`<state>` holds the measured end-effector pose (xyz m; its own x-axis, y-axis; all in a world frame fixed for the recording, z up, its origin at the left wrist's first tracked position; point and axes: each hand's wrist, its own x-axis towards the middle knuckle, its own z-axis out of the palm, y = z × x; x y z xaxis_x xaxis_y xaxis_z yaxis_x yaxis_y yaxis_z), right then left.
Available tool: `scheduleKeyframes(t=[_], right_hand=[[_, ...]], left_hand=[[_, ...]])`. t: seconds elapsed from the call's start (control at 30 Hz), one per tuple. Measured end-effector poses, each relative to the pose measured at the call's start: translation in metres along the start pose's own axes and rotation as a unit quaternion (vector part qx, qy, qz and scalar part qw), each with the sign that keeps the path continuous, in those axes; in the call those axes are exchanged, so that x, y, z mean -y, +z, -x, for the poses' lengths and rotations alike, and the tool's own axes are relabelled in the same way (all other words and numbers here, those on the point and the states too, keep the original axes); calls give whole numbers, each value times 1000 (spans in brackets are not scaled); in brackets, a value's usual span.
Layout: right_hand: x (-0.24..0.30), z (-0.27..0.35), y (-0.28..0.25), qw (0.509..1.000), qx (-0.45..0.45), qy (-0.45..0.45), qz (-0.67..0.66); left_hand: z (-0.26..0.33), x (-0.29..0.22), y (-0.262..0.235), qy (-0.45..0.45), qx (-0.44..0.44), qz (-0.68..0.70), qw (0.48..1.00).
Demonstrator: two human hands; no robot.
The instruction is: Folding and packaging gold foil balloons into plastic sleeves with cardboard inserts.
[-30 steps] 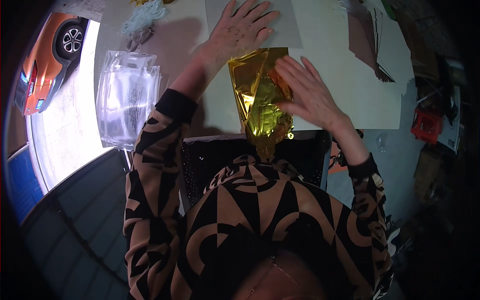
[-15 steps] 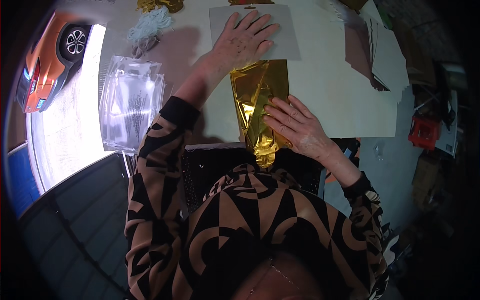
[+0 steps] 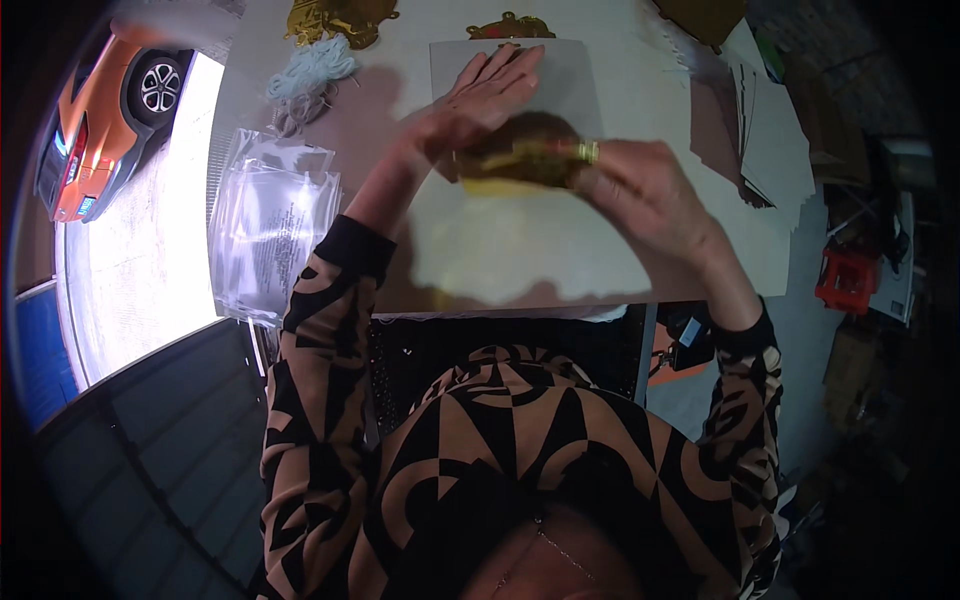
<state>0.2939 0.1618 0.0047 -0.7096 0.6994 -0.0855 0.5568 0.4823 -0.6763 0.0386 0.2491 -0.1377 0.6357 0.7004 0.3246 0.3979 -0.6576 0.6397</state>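
Note:
My left hand lies over a grey card with a hang slot at its top edge, its fingers stretched out. Raised over the table, my right hand has its fingers closed on a shiny gold foil sheet, which is folded back and smeared by motion. The foil's far end reaches to the left wrist and the card's lower edge; whether it is fixed to the card I cannot tell. Just beyond the card lies a gold foil piece with small loops and some red on it.
Clear plastic sleeves lie stacked at the table's left edge. Behind them are a bundle of pale blue string and gold pieces. Grey and white card sheets are piled on the right. A red plastic stool stands beyond the table.
My right hand has lifted the lower end of the gold foil off the table and folded it up and away from me. The left hand stays on the card, now tilted more on its side.

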Motion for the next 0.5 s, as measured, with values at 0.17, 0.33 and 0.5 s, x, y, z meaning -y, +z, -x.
scheduleKeyframes(t=[0.17,0.33,0.5], right_hand=[[-26,-61,-32,979,-86,-1,-187],[-95,-119,-79,984,-83,113,-106],[-127,-168,-69,953,-73,122,-266]], left_hand=[[5,27,-23,79,44,225,970],[-32,-19,-50,-270,-6,504,820],[-36,-6,-50,-153,-103,564,805]])
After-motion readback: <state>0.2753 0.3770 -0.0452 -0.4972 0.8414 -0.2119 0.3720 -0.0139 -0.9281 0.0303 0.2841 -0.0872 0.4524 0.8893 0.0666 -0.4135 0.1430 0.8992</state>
